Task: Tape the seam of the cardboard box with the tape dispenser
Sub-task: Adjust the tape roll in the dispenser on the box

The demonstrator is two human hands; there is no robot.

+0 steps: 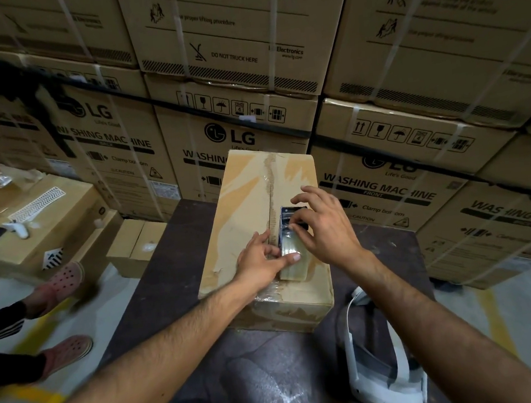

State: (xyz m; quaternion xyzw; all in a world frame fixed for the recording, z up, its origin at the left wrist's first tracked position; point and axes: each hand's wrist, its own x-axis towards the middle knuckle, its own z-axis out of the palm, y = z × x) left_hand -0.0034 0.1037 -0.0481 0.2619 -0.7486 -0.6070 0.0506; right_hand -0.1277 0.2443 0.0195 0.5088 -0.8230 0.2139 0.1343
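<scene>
A dark table (180, 273) carries the box (252, 209), which lies lengthwise near its middle. A white headset (368, 369) lies on the table near the box's right front corner. Crumpled clear film (268, 390) lies at the table's front edge.

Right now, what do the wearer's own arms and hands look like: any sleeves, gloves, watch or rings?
Both forearms are bare as far as the frame shows, with no sleeves in view. The left hand and right hand wear no gloves. No watch, bracelet or ring shows on either. The arm hair is dark, and the fingernails look short.
</scene>
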